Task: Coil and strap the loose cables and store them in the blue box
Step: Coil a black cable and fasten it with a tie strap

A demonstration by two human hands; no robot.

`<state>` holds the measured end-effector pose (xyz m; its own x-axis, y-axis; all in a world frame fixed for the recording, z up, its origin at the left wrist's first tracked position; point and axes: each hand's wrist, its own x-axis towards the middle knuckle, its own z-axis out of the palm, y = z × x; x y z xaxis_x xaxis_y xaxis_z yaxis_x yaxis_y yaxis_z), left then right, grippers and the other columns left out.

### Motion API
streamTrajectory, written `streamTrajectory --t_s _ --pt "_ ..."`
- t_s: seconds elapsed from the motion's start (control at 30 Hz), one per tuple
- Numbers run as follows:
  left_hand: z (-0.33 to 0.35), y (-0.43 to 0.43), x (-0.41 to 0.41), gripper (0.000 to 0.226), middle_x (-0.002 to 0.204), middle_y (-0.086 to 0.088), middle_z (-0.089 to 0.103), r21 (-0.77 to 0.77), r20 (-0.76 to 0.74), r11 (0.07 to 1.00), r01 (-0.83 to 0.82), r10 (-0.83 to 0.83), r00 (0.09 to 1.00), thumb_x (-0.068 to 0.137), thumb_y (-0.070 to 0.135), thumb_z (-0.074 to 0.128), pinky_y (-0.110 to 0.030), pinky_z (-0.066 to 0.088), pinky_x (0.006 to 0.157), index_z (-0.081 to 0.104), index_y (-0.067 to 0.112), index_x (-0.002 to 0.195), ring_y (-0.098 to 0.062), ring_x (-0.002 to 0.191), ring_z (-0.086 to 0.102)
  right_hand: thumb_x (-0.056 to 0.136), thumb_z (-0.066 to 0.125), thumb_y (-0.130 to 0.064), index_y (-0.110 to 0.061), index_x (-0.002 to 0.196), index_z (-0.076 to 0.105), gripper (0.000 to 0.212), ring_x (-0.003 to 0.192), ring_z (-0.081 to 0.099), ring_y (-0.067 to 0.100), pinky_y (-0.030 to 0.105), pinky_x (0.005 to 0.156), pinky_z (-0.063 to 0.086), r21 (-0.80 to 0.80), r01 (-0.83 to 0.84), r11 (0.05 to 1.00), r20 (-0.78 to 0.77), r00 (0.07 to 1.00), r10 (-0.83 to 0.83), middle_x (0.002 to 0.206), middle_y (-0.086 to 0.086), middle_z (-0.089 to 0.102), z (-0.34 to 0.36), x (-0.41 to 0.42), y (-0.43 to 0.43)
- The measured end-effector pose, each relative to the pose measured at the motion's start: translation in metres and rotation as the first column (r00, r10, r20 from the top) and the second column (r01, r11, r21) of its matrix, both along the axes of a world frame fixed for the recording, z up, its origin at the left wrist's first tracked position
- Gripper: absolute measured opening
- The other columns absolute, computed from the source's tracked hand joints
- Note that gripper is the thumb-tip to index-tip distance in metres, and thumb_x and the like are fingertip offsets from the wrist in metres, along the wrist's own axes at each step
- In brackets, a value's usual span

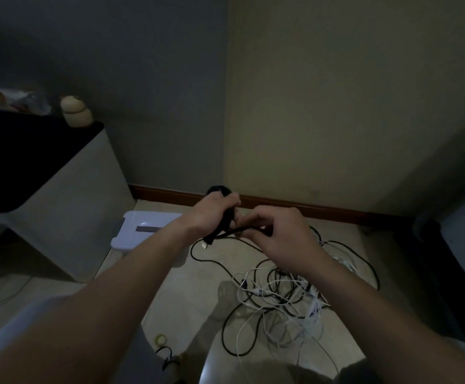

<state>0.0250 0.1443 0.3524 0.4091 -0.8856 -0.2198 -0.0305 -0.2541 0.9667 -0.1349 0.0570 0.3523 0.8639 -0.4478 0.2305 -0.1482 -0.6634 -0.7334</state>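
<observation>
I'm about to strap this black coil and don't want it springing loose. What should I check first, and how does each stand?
1. Left hand grips the black coil: ok.
2. Right hand pinches the cable tail: ok.
3. Plug end tucked in: not ok, it dangles.
4. Strap ready: cannot tell.
5. Blue box open: cannot tell.
6. Coil free of the floor tangle: cannot tell.

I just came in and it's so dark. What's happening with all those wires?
A person is winding up a black cable. The left grip holds the coiled part, and the right grip pinches the loose stretch beside it. A tangle of black and white cables lies on the floor underneath, not yet sorted. A pale box-like thing lies on the floor to the left.
</observation>
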Motion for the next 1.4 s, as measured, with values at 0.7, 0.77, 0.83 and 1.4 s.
streamTrajectory --t_s 0.7,0.77,0.83,1.4 --pt "0.026 0.018 -0.016 0.026 0.042 0.008 0.031 -0.091 -0.465 0.855 0.511 -0.49 0.737 0.096 0.039 0.051 -0.021 0.022 0.04 0.053 0.014 0.088 -0.006 0.032 0.027 0.082 0.065 -0.066 -0.022 0.081 0.057 0.045 0.059 0.046 0.005 0.026 0.056 0.039 0.135 0.15 0.979 0.061 0.985 -0.159 0.064 -0.002 0.052 -0.004 -0.012 -0.05" --pt "0.028 0.019 -0.018 0.021 0.041 0.01 0.031 -0.125 -0.484 0.863 0.49 -0.484 0.729 0.096 0.034 0.05 -0.024 0.02 0.042 0.053 0.016 0.084 -0.005 0.031 0.027 0.084 0.059 -0.064 -0.014 0.08 0.06 0.05 0.061 0.045 0.005 0.028 0.06 0.037 0.197 0.179 0.964 0.075 0.978 -0.197 0.066 -0.005 0.05 -0.008 -0.014 -0.057" --pt "0.029 0.019 -0.019 0.021 0.042 0.01 0.03 -0.158 -0.493 0.878 0.451 -0.466 0.735 0.097 0.032 0.048 -0.027 0.02 0.045 0.053 0.017 0.083 -0.005 0.031 0.028 0.085 0.053 -0.061 -0.003 0.083 0.059 0.058 0.064 0.044 0.009 0.031 0.064 0.035 0.249 0.183 0.951 0.074 0.976 -0.207 0.07 0.001 0.047 -0.011 -0.013 -0.06" --pt "0.032 0.017 -0.002 0.028 0.044 0.009 0.032 -0.359 -0.786 0.874 -0.327 -0.095 0.611 0.095 0.034 0.045 -0.022 0.034 0.045 0.056 0.013 0.081 -0.008 0.035 0.029 0.108 0.037 -0.024 -0.036 0.08 0.052 0.034 0.05 0.044 0.015 0.03 0.052 0.037 0.477 0.073 0.876 -0.061 0.997 -0.05 0.056 -0.007 0.05 -0.044 0.001 -0.034"
